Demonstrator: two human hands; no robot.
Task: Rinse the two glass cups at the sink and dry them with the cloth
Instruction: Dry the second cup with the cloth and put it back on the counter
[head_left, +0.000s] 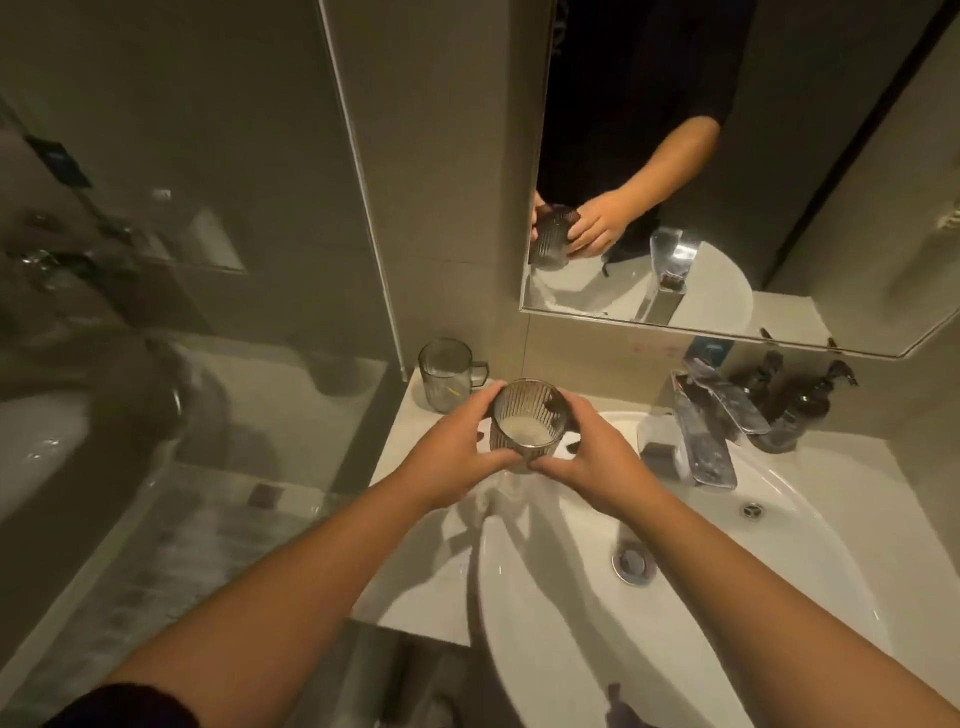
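Observation:
A ribbed smoky glass cup (524, 415) is held upright between both of my hands above the left rim of the white sink (779, 587). My left hand (457, 452) wraps its left side, and my right hand (587, 457) wraps its right side. Something pale shows at the cup's bottom. A second ribbed glass cup with a handle (447, 374) stands on the counter behind, near the wall. No cloth is in view.
A chrome faucet (711, 436) stands right of my hands, with dark pump bottles (800, 410) behind it. The drain (631, 561) lies in the basin. A mirror (727, 156) hangs above. A glass shower partition (156, 312) is at the left.

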